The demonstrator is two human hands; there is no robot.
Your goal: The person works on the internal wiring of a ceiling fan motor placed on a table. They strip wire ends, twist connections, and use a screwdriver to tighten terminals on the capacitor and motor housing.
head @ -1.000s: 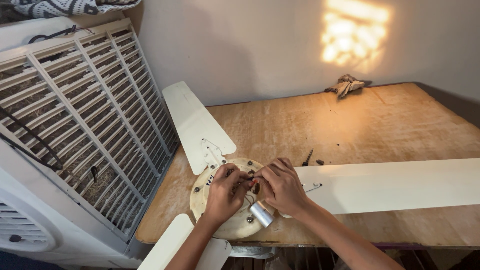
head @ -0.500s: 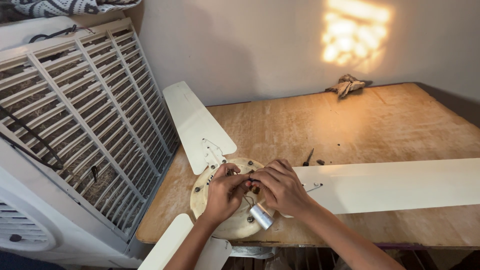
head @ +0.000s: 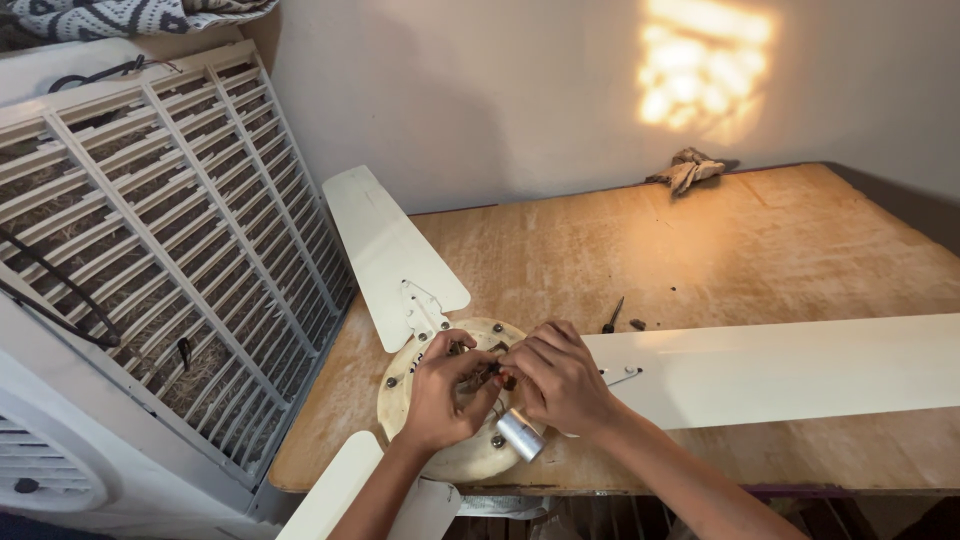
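A: Fan motor [head: 452, 400], the round cream housing, lies flat at the near edge of the table [head: 760, 250]. What do the hands have?

B: From my seat, my left hand [head: 440, 395] and right hand [head: 560, 385] meet over the middle of the housing, fingers curled and pinching something small and dark there. It looks like wiring, but I cannot tell exactly what each hand grips.

A: And just around them?

B: A small silver cylinder [head: 520, 436] sits touching the housing's near rim, under my right hand. Three cream blades spread out: one long blade [head: 800, 365] to the right, one blade [head: 385, 245] towards the wall, another blade [head: 340, 490] hanging off the near edge.

A: Farther out?

B: A dark screw or bit [head: 612, 318] lies near the housing, a crumpled rag [head: 690, 168] is by the wall, and a big white air cooler [head: 150, 260] with a slatted grille stands left of the table.
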